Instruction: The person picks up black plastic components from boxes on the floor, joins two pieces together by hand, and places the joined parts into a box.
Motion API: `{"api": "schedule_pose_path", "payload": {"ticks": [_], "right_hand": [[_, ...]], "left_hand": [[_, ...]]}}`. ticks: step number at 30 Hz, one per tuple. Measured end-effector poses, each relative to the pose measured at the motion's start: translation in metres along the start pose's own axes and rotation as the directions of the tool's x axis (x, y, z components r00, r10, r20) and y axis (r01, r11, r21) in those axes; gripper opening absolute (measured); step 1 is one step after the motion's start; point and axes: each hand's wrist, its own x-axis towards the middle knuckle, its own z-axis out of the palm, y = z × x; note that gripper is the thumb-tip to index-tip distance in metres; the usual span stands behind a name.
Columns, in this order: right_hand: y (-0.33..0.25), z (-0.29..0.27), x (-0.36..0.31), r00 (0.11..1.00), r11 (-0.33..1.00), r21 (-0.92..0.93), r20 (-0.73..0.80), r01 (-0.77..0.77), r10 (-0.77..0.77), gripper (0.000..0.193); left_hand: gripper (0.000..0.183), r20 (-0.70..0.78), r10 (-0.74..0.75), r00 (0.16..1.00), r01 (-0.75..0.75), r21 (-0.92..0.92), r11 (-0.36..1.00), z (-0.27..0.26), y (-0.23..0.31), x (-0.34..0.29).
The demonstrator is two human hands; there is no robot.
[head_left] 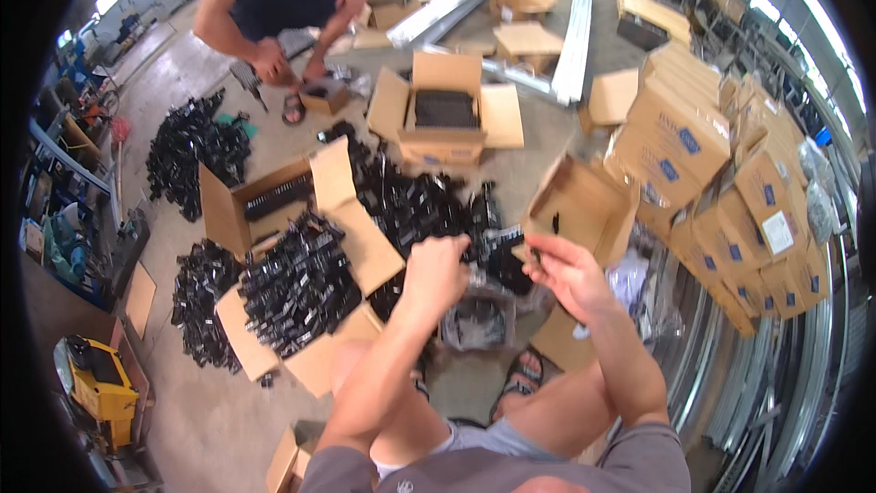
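Observation:
My left hand (436, 269) is curled into a fist at mid-frame, its fingers closed on the end of a small black metal part (497, 245). My right hand (568, 272) pinches the other end of that part with thumb and fingertips. Both hands hover above a clear plastic bag of black parts (474, 321) lying between my sandalled feet. A small open cardboard box (584, 205), nearly empty, stands tilted just beyond my right hand. A heap of loose black parts (415, 205) covers the floor behind my hands.
An open box heaped with black parts (297, 288) sits at my left, another open box (445, 111) farther back. Stacked cardboard cartons (712, 160) line the right, above metal rails (776, 383). Another person (274, 0) crouches at the top over a small box (324, 96). A yellow machine (100, 388) stands lower left.

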Motion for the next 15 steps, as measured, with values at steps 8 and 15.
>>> {"api": "schedule_pose_path", "payload": {"ticks": [8, 15], "right_hand": [[0.007, 0.028, -0.006, 0.967, 0.934, -0.262, -0.018, 0.242, -0.256, 0.02], [0.017, 0.036, 0.021, 0.652, 0.073, -0.859, 0.326, 0.506, -0.685, 0.014]], "left_hand": [[0.039, 0.016, 0.018, 1.0, -0.018, -0.005, 1.0, 0.009, 0.013, 0.001], [0.035, 0.077, 0.052, 0.996, -0.046, -0.072, 0.996, 0.018, 0.022, -0.001]]}}
